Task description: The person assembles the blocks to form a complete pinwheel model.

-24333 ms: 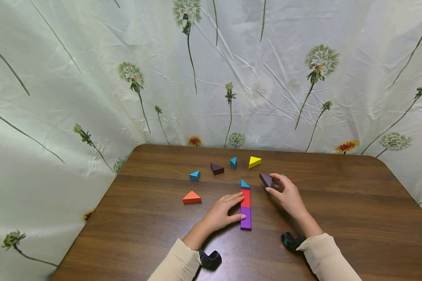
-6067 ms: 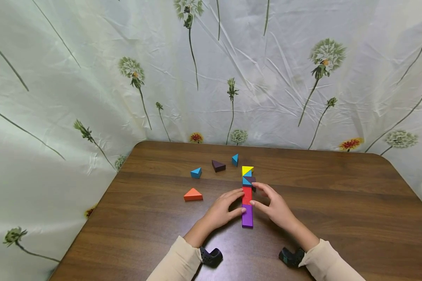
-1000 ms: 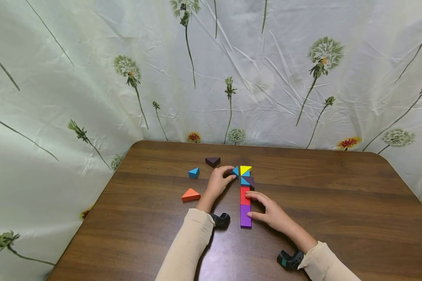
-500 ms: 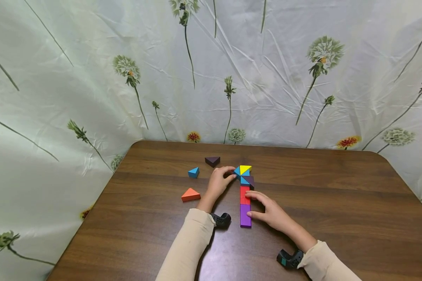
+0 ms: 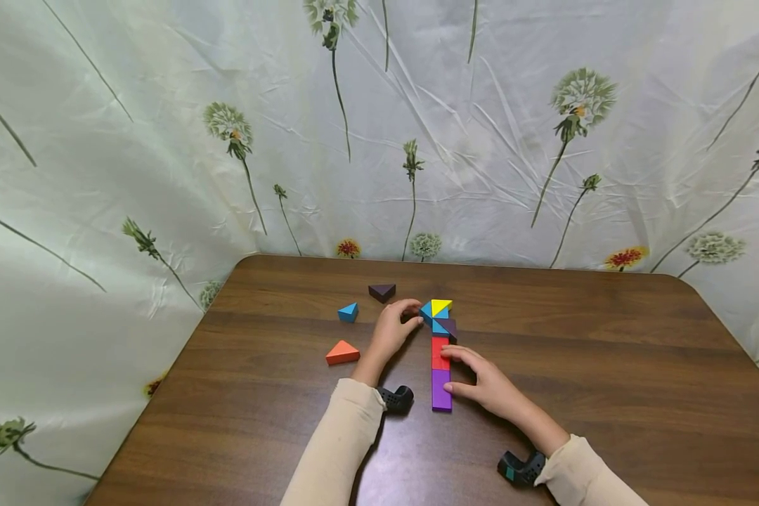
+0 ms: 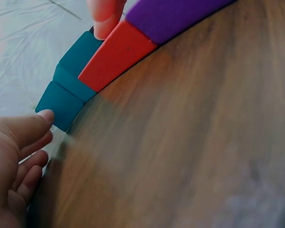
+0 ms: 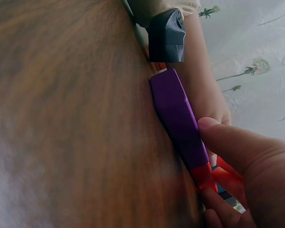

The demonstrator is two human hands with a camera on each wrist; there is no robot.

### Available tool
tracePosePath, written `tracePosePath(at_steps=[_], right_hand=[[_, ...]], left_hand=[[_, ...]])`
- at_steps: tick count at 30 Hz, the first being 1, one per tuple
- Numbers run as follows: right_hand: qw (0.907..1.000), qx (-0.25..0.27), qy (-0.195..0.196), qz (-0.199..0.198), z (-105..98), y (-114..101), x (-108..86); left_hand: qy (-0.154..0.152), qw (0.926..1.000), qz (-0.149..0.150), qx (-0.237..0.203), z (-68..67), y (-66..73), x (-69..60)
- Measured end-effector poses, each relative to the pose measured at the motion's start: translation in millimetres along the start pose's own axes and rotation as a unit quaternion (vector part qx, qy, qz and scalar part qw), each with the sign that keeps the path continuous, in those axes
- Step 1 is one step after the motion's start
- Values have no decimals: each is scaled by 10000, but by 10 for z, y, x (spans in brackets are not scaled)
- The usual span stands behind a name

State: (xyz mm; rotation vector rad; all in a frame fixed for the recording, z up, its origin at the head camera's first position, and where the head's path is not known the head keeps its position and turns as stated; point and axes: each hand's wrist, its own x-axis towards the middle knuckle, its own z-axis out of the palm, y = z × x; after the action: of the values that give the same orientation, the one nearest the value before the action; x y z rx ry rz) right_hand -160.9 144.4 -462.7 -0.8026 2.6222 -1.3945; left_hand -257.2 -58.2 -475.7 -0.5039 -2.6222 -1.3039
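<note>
In the head view, a column of wooden blocks runs up the middle: a purple block, a red part, then blue triangles, a dark triangle and a yellow triangle. My left hand pinches a blue triangular block set against the column's upper left side. In the left wrist view, the thumb lies on that block's corner; part of the fingers is hidden. My right hand rests along the right side, its thumb touching the purple block and its forefinger the red part.
Left of the column lie a loose dark triangle, a small blue triangle and an orange triangle. All stand on a brown wooden table, with a flowered curtain behind its far edge.
The left hand has moved the blue triangle slightly right, from just beside the column to up against it. Earlier, the dark, yellow and blue triangles joined the column. The right hand has stayed put lately.
</note>
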Motion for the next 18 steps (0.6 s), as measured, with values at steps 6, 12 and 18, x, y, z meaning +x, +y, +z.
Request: tracePosePath(at_steps=[6,12,18], right_hand=[[10000,25,5,-23,-4,-8,-2],[10000,-18,11,-47,-3,-7,0],[10000,-59,-4,-26,1,2,0]], left_hand=[[855,9961,13,-207,-20,11,-21],[2162,9762,-44,-145,-28,1,-9],[2959,9546,-181,-293,-40,-26,8]])
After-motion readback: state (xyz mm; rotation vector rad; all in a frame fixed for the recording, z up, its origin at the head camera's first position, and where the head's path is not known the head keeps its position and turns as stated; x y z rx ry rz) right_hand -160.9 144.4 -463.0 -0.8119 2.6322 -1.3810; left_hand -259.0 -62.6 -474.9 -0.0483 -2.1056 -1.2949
